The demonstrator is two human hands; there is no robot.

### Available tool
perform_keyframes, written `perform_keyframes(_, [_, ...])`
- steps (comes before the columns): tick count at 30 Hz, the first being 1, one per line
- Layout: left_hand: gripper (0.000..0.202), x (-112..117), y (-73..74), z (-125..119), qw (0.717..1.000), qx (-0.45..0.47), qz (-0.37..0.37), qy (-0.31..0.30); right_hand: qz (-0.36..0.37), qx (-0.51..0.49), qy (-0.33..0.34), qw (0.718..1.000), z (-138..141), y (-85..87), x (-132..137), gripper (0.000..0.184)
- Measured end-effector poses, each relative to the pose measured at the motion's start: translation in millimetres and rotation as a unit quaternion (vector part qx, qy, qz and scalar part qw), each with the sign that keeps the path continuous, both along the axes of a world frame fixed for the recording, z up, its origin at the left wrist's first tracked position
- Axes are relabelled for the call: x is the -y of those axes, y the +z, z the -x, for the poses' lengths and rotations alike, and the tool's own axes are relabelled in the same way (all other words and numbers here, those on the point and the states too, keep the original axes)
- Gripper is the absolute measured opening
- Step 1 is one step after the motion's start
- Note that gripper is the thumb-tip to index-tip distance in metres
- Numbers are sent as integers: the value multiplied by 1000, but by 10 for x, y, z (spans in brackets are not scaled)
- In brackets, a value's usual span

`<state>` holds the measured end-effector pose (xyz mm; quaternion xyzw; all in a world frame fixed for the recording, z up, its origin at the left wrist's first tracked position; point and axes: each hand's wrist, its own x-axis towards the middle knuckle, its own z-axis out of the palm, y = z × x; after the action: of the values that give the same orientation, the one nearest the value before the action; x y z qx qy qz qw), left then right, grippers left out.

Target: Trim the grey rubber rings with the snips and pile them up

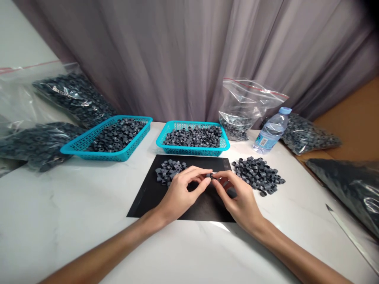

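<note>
Both hands meet over a black mat [154, 197] on a white table. My left hand [182, 191] and my right hand [235, 197] pinch one small grey ring [210, 175] between their fingertips. Another grey ring [231, 193] shows in the right palm. A small pile of grey rings [169, 170] lies on the mat just beyond my left hand. A larger pile of the same rings [258, 173] lies on the table to the right of my right hand.
Two teal baskets of grey rings stand behind the mat, one at the left [108, 138] and one in the middle [194, 138]. Plastic bags of rings lie at the left [71, 94], back right [241, 114] and right edge [349, 185]. A water bottle [271, 132] leans nearby.
</note>
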<state>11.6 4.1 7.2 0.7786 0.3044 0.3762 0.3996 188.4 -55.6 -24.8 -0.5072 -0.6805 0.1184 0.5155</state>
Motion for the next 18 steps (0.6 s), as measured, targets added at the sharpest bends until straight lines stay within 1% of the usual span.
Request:
perform_keyframes(4, [25,22,1,-7,999,21,32,-4,-5,-10,6,1000,2,22,13,8])
perform_keyframes(9, [22,12,19,-13,997,35,64,6,-4,-17,3,1000,8,14,15,8])
perform_keyframes(14, [21,-2,5,-2,996,45,78,13,2,-21,0,1000,15,20,19,9])
perform_keyframes(18, [19,-9,-6,8,994,52,97,7,19,-56,-4,998,16,51,15,9])
